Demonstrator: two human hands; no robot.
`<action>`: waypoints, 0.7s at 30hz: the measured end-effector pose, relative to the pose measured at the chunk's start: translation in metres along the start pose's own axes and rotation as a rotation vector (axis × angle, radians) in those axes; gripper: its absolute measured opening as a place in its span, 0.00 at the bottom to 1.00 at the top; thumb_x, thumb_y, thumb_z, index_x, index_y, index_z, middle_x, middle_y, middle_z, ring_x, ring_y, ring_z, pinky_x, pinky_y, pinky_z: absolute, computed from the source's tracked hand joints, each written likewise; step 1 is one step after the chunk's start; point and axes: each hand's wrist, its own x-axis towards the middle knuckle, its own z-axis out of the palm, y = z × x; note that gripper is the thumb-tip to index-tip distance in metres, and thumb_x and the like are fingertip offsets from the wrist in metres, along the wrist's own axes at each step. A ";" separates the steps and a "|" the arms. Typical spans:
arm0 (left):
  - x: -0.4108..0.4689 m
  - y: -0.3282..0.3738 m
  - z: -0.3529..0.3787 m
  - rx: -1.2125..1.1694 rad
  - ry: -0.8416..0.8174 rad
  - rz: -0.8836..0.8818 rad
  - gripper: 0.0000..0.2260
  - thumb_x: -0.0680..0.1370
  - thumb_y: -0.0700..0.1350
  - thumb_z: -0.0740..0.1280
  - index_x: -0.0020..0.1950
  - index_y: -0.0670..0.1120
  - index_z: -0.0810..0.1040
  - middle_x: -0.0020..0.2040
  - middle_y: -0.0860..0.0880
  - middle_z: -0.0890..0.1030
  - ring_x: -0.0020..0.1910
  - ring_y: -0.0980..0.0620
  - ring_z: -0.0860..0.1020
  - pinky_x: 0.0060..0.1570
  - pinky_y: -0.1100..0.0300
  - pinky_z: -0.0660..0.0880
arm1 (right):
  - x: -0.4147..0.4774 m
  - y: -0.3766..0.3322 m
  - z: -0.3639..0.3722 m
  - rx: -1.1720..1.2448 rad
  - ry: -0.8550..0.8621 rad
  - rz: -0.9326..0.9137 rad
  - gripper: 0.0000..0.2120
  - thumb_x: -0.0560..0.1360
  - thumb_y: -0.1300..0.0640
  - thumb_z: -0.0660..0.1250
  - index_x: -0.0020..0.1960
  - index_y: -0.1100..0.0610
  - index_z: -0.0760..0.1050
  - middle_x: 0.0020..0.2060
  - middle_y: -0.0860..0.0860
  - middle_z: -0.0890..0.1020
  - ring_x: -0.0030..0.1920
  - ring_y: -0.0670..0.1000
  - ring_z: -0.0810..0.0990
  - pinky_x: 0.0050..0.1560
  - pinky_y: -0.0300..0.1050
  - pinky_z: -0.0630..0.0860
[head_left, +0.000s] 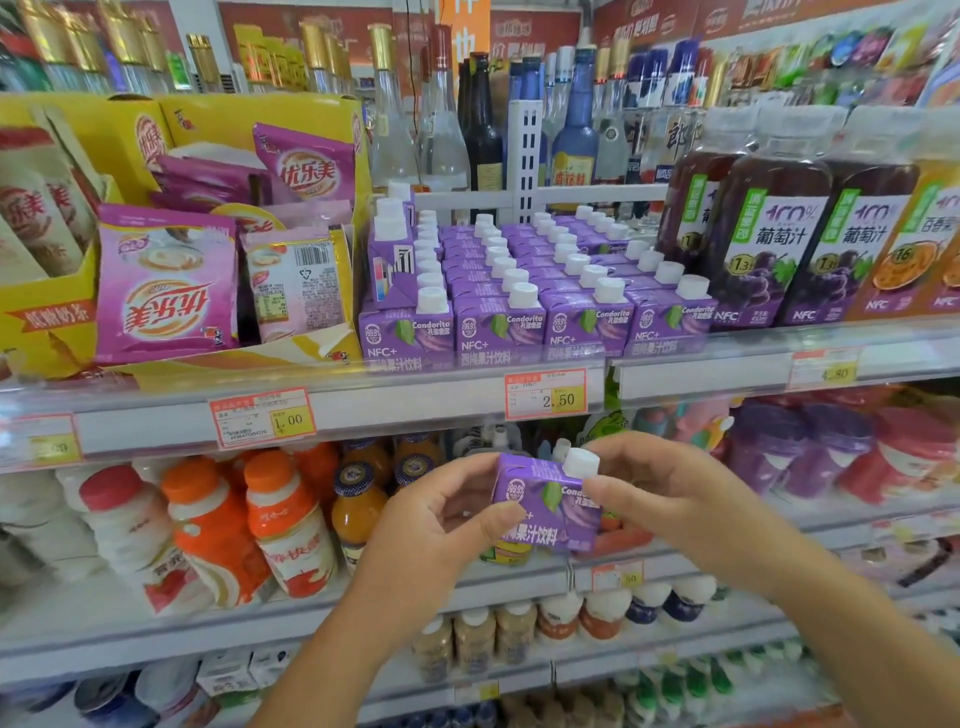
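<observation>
A small purple juice carton (545, 499) with a white screw cap is held in front of the shelves, tilted slightly to the right. My left hand (441, 514) pinches its left side with thumb and fingers. On its right side my right hand (660, 488) grips it, fingers near the cap. Several rows of identical purple cartons (530, 306) stand on the upper shelf straight above.
Pink milk-tea sachets (166, 291) fill a yellow display box at the left. Dark grape juice bottles (769, 218) stand at the right. Orange and white drink bottles (218, 525) line the lower shelf. Glass bottles (483, 119) stand behind. Price tags (545, 395) hang on the shelf edge.
</observation>
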 end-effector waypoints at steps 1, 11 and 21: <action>0.003 0.003 0.000 0.025 0.014 0.033 0.15 0.69 0.57 0.74 0.56 0.65 0.80 0.53 0.57 0.84 0.52 0.56 0.82 0.51 0.63 0.79 | 0.004 -0.009 -0.011 -0.069 -0.039 -0.010 0.14 0.70 0.44 0.69 0.56 0.42 0.79 0.45 0.45 0.84 0.47 0.47 0.83 0.51 0.50 0.80; 0.071 0.075 0.003 0.238 0.133 0.374 0.17 0.67 0.60 0.71 0.56 0.67 0.76 0.53 0.70 0.79 0.53 0.68 0.78 0.51 0.73 0.74 | 0.046 -0.123 -0.098 -0.685 -0.067 -0.092 0.08 0.73 0.47 0.72 0.51 0.36 0.80 0.37 0.39 0.80 0.35 0.40 0.78 0.39 0.36 0.75; 0.107 0.052 -0.054 1.087 0.540 0.823 0.18 0.76 0.62 0.66 0.55 0.51 0.85 0.58 0.54 0.83 0.66 0.49 0.74 0.62 0.40 0.70 | 0.161 -0.153 -0.152 -1.228 0.125 -0.129 0.08 0.77 0.55 0.68 0.54 0.53 0.81 0.49 0.45 0.78 0.44 0.41 0.77 0.45 0.37 0.74</action>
